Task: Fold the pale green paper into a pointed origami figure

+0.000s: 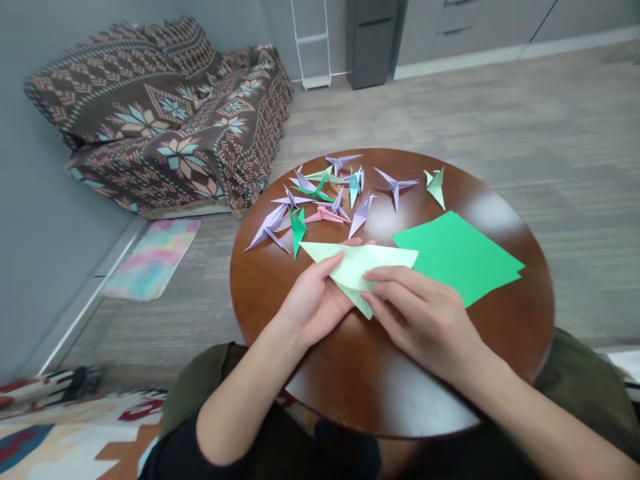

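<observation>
So there's a round brown table (370,393) with a sheet of pale green paper (353,263) held just above it, folded into a pointy shape. The left hand (320,303) has it from the left, thumb on top and fingers tucked underneath, while the right hand (425,310) has its fingertips on the near side. Some flat bright green sheets (457,253) lie to the right, partly behind that hand. Toward the back left sits a messy bunch of folded paper birds, mostly purple, plus a pink bird (324,215) and a few greens. One light green bird (437,188) stands well apart, back right. Beyond the table there's a sofa (165,127) under a patterned throw and a pastel mat (155,260) on the floor.
</observation>
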A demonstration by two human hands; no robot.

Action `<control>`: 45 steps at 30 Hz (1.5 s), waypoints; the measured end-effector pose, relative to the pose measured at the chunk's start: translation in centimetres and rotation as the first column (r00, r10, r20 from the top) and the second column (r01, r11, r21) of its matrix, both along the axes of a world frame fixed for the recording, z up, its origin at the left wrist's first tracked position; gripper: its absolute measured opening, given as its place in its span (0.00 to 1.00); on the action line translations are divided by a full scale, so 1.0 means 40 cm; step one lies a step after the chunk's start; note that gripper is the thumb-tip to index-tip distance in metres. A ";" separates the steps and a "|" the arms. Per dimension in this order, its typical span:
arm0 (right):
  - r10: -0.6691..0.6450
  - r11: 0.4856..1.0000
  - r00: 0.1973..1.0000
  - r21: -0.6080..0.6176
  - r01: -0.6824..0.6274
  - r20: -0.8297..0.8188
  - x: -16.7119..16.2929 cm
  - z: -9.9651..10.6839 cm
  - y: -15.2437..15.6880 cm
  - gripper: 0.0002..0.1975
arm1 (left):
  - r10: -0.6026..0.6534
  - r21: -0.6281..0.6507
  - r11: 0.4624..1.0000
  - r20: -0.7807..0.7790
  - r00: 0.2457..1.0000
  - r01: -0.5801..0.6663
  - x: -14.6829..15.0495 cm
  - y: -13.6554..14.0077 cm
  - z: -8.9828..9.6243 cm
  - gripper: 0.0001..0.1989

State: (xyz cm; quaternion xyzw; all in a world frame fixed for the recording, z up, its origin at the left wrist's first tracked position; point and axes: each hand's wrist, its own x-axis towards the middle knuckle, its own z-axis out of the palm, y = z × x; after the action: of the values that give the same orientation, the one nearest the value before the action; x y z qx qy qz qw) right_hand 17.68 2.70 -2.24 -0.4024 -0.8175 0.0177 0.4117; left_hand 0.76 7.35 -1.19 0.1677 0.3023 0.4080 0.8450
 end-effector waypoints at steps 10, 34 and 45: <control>0.011 0.976 0.991 -0.214 -0.040 -0.134 0.039 0.016 0.032 0.06 | -0.057 0.137 0.988 -0.069 0.996 0.066 -0.019 -0.009 0.022 0.16; 0.058 0.806 0.998 -0.589 -0.057 -0.017 0.128 0.093 0.024 0.15 | 0.212 0.564 0.781 -0.644 0.735 0.269 -0.100 0.038 0.029 0.12; 0.071 0.726 0.997 -0.687 -0.032 0.029 0.055 0.093 0.031 0.19 | 0.219 0.594 0.768 -0.592 0.775 0.237 -0.056 0.022 0.037 0.15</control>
State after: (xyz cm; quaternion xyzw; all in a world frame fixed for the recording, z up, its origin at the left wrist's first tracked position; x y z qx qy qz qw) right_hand 19.89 3.93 1.47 -0.5036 -0.7746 0.3190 0.2113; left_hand -1.49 8.22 0.28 0.5731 0.4092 0.4009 0.5861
